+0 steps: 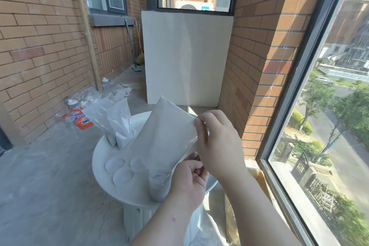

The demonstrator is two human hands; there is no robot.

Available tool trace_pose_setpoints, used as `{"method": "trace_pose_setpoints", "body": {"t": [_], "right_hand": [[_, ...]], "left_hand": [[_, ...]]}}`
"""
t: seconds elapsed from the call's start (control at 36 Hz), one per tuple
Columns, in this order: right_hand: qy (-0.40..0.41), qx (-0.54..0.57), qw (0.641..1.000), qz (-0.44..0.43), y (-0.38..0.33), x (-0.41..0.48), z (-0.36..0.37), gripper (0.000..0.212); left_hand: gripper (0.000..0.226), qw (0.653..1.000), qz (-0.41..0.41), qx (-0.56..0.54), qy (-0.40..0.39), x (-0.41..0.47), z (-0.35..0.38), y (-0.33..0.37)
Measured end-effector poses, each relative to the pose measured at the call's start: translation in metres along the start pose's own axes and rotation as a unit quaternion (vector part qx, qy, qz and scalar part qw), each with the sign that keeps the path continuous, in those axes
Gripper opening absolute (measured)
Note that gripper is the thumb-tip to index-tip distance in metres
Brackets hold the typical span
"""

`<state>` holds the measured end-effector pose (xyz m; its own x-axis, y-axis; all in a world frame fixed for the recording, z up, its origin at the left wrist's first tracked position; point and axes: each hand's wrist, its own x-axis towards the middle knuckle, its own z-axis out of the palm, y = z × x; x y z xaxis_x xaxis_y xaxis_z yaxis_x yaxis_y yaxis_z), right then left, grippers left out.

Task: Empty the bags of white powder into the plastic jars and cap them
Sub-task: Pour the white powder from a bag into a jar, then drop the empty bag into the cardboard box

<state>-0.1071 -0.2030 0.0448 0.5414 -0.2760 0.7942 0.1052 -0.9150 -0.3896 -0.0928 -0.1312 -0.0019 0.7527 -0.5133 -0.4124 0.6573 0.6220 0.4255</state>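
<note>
A clear plastic bag (165, 136) dusted with white powder is tilted mouth-down over a clear plastic jar (158, 188) standing near the front edge of a round white table (99, 156). My right hand (217, 144) pinches the bag's raised upper corner. My left hand (188, 181) grips the bag's lower edge beside the jar's mouth. The jar holds white powder. Two more powder bags (117, 122) stand upright at the table's far side. Three white lids (122, 174) lie flat on the table, left of the jar.
An orange detergent packet (83, 121), jars and loose plastic wrap (103, 94) lie on the concrete floor by the left brick wall. A white board (185, 56) leans against the back. A large window (329, 126) runs along the right.
</note>
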Motion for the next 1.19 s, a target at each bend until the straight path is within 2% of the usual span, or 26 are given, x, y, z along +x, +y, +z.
{"method": "trace_pose_setpoints", "body": {"t": [0.08, 0.44, 0.53, 0.61, 0.83, 1.0, 1.08, 1.19], "right_hand": [[-0.024, 0.017, 1.000, 0.009, 0.000, 0.000, 0.001, 0.022], [0.000, 0.000, 1.000, 0.007, 0.002, 0.000, 0.001, 0.025], [-0.022, 0.004, 1.000, 0.021, 0.001, -0.002, 0.002, 0.025], [0.001, -0.007, 1.000, 0.007, 0.001, -0.001, 0.001, 0.024], [-0.023, 0.016, 0.999, 0.016, 0.007, -0.001, 0.002, 0.020], [0.021, -0.023, 0.999, 0.010, 0.009, -0.002, 0.005, 0.021], [0.015, 0.010, 0.998, 0.063, 0.013, -0.004, 0.008, 0.020], [0.003, 0.097, 0.979, 0.177, 0.026, -0.011, 0.008, 0.020]], "left_hand": [[0.035, 1.000, 0.004, 0.002, 0.002, 0.001, 0.000, 0.000], [0.034, 1.000, 0.000, 0.002, 0.004, 0.001, -0.001, 0.000], [0.034, 1.000, -0.001, 0.003, 0.007, 0.002, 0.000, -0.001], [0.034, 1.000, -0.004, 0.004, 0.005, 0.003, -0.001, -0.001], [0.038, 1.000, 0.003, -0.029, -0.004, 0.008, -0.004, -0.001], [0.037, 1.000, 0.009, -0.026, -0.002, 0.010, -0.005, 0.000], [0.035, 0.999, 0.007, -0.038, -0.011, 0.013, -0.008, 0.000], [0.032, 0.999, 0.022, -0.032, -0.030, 0.018, -0.011, 0.003]]}}
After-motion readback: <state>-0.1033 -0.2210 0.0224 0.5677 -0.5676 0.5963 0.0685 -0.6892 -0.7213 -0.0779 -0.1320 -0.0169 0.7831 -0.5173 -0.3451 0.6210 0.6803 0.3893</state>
